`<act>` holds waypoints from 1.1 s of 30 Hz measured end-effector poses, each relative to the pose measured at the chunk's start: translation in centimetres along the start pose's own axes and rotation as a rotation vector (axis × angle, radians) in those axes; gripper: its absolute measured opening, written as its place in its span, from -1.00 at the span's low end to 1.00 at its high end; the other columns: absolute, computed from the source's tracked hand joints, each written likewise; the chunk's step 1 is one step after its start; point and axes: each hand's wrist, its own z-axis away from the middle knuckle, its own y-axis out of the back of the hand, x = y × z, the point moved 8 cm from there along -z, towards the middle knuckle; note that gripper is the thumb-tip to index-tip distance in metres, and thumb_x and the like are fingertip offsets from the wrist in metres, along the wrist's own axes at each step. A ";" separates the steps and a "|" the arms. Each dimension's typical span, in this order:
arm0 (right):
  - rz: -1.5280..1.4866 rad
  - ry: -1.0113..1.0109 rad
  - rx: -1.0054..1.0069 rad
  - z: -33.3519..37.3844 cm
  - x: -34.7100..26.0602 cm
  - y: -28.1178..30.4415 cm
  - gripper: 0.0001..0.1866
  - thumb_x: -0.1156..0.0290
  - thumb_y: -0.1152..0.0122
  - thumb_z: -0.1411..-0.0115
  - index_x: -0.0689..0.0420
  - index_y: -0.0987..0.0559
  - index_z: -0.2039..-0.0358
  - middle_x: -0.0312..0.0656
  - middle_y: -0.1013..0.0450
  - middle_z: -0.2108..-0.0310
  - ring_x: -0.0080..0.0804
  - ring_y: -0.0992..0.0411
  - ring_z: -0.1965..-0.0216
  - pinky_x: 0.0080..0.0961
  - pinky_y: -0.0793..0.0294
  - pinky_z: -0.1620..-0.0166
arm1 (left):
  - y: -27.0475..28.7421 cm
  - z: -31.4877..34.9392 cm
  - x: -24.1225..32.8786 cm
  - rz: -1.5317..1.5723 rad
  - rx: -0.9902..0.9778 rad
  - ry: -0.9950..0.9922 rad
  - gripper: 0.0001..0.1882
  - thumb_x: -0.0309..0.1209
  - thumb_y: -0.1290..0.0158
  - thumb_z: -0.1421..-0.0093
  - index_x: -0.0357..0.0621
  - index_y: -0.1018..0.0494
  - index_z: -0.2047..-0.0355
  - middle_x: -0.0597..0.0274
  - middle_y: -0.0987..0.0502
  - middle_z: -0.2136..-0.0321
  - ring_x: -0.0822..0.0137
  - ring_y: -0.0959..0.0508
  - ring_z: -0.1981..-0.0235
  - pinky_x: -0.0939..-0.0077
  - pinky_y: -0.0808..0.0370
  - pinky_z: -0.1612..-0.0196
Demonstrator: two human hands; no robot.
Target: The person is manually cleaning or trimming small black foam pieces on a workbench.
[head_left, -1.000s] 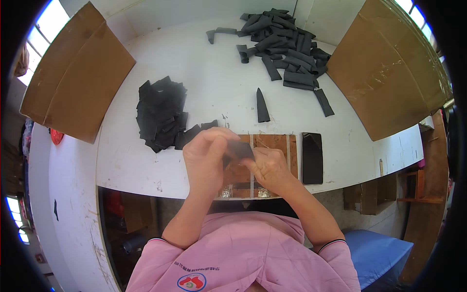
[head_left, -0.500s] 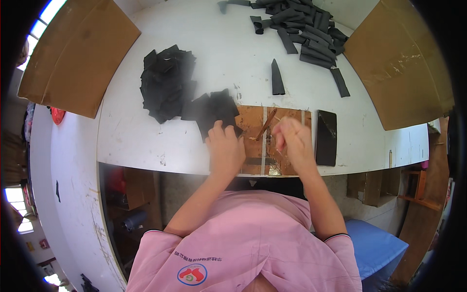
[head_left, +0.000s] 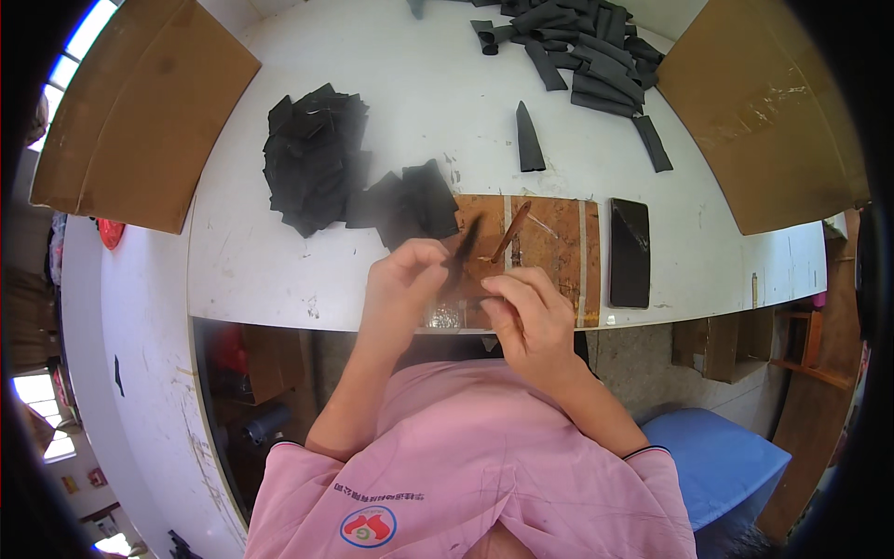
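My left hand (head_left: 402, 287) is raised over the near edge of the table, thumb and fingers closed on a black fabric piece (head_left: 468, 240), which is smeared by motion. To its right, my right hand (head_left: 535, 319) has thumb and forefinger pinched together; a dark sliver shows at the fingertips, too small to name. Under both hands lies a worn brown board (head_left: 568, 265) with strips of tape. On it rest a slim brown stick-like tool (head_left: 511, 231) and a thin pale stick (head_left: 542, 224). Loose black fabric pieces (head_left: 428, 196) lie just beyond my left hand.
A larger heap of black pieces (head_left: 312, 158) sits at the left, and many black tubes (head_left: 596, 70) are piled at the back. One pointed black tube (head_left: 529, 140) lies alone. A dark phone (head_left: 629, 252) is right of the board. Cardboard panels (head_left: 140, 112) flank the table.
My left hand has lifted off the fabric pieces with one black piece. My right hand has come left and nearer to me, toward the left hand.
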 end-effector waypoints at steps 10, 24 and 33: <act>-0.387 -0.239 -0.383 -1.2 0.6 -0.7 -0.85 0.54 -0.24 0.15 0.24 -0.47 0.50 -0.21 -0.40 0.56 -0.47 -0.32 0.60 -0.61 -0.26 0.54 | -1.5 2.4 0.2 0.115 -0.247 0.186 -0.80 -0.37 -0.07 -0.05 -0.25 -0.37 0.44 0.25 -0.40 0.42 0.47 -0.38 0.37 0.65 -0.29 0.21; -0.308 -0.120 -0.439 -0.7 0.7 -0.5 -0.92 0.51 -0.14 0.04 0.25 -0.46 0.57 -0.18 -0.30 0.69 -0.37 -0.30 0.67 -0.55 -0.24 0.58 | -1.8 2.1 1.1 0.079 -0.289 0.265 -0.84 -0.42 -0.03 -0.07 -0.29 -0.43 0.42 0.33 -0.44 0.55 0.59 -0.38 0.53 0.76 -0.32 0.47; 0.066 0.044 -0.052 -1.4 -1.5 1.0 -0.84 0.53 -0.22 0.12 0.24 -0.47 0.47 -0.16 -0.33 0.53 -0.39 -0.32 0.58 -0.57 -0.27 0.57 | -1.0 2.3 1.6 -0.261 -0.083 0.128 -0.97 -0.63 0.00 -0.04 -0.28 -0.39 0.50 0.43 -0.39 0.58 0.68 -0.32 0.55 0.81 -0.28 0.49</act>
